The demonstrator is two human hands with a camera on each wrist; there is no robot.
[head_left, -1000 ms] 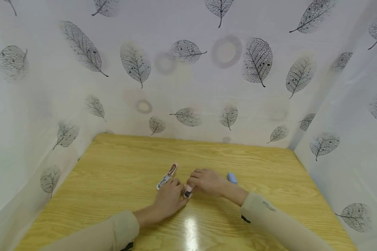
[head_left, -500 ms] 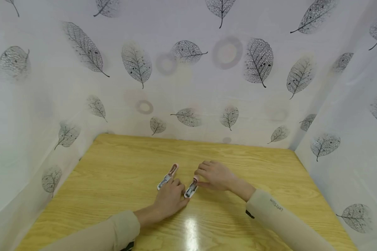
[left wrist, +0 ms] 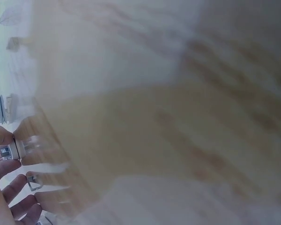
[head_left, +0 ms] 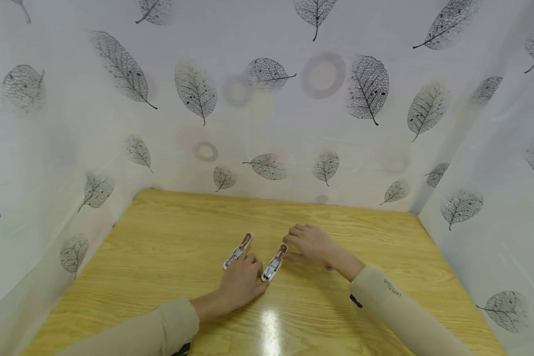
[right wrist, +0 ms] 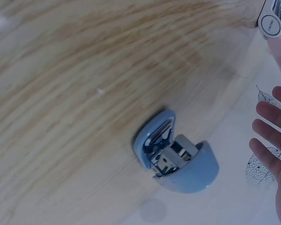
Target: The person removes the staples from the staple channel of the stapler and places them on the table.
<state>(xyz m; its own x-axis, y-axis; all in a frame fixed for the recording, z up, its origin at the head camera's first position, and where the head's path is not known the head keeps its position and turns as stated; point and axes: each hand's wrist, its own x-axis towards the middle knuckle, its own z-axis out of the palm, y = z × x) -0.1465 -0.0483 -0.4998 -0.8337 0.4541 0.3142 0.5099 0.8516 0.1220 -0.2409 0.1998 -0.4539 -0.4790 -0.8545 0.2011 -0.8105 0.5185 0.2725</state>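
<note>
My left hand (head_left: 241, 280) pinches the near end of a small pink-and-white stapler (head_left: 273, 267) between thumb and index finger. The stapler lies opened out flat, its metal inside facing up. My right hand (head_left: 312, 244) is at the pink far end, its thumb touching or very close to it. In the right wrist view the other fingers (right wrist: 271, 133) are extended and hold nothing. A second pink-and-white stapler (head_left: 237, 253), opened flat too, lies just beyond my left knuckles. A blue stapler (right wrist: 189, 171) stands gaping; my right wrist mostly hides it in the head view.
Everything lies on a wood-grain table (head_left: 182, 222). Pale cloth walls (head_left: 276, 123) with a leaf print rise behind it and on both sides. A bright light reflection (head_left: 270, 331) shows near the front.
The held stapler's pink top has swung from folded over to laid out flat, away from me. My right hand has moved right and farther off, over the blue stapler. My left hand stays put.
</note>
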